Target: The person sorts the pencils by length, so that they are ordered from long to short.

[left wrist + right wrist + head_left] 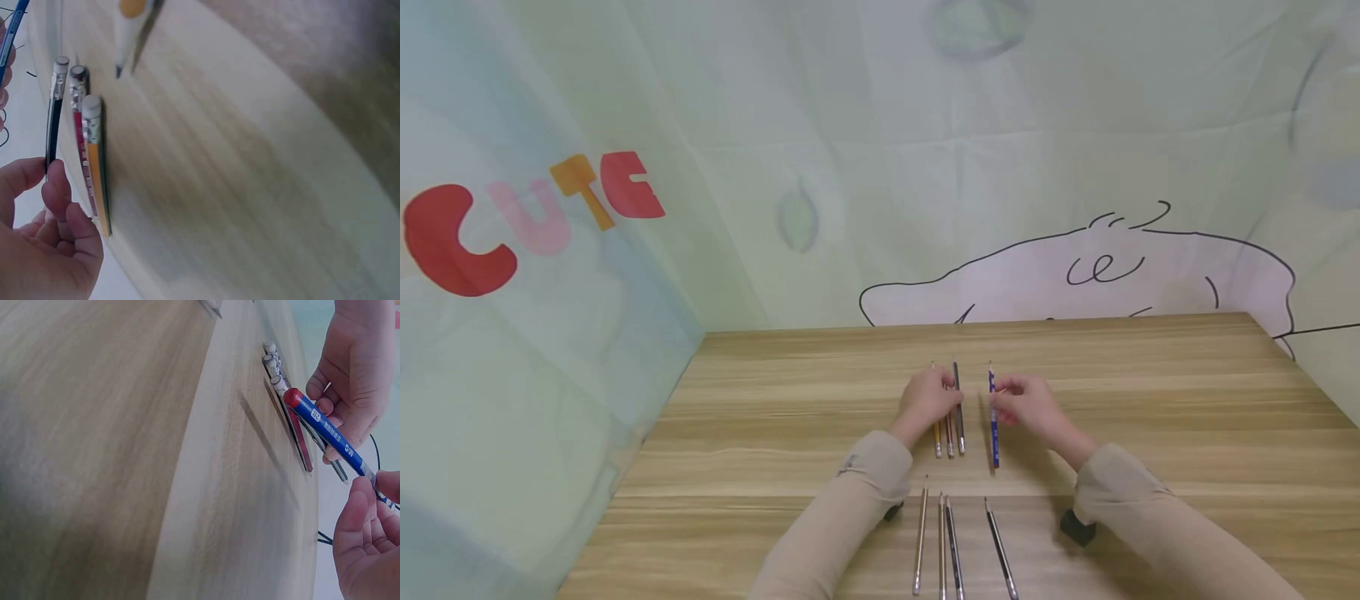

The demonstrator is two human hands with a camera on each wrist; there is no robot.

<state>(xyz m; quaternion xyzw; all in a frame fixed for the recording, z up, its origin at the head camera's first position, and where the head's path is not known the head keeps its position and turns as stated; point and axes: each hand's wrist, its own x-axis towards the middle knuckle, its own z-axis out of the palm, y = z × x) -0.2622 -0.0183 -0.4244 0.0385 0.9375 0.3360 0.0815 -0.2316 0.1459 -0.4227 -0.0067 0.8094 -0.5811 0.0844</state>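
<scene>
My left hand (928, 400) pinches a black pencil (54, 119) between thumb and index finger. A red pencil (81, 134) and a yellow pencil (94, 150) lie beside it on the table, eraser ends toward me. To the right, my right hand (1028, 406) holds a blue pencil (328, 431) with a red end and "2B" printed on it. In the right wrist view it is tilted above the wood, its shadow falling apart from it. In the head view it points away from me, roughly parallel to the black one.
Nearer to me on the wooden table (737, 417) lies a second row of several pencils, among them a tan one (921, 533) and a dark one (1000, 546) set off to the right. A printed cloth (820, 150) hangs behind the table's far edge.
</scene>
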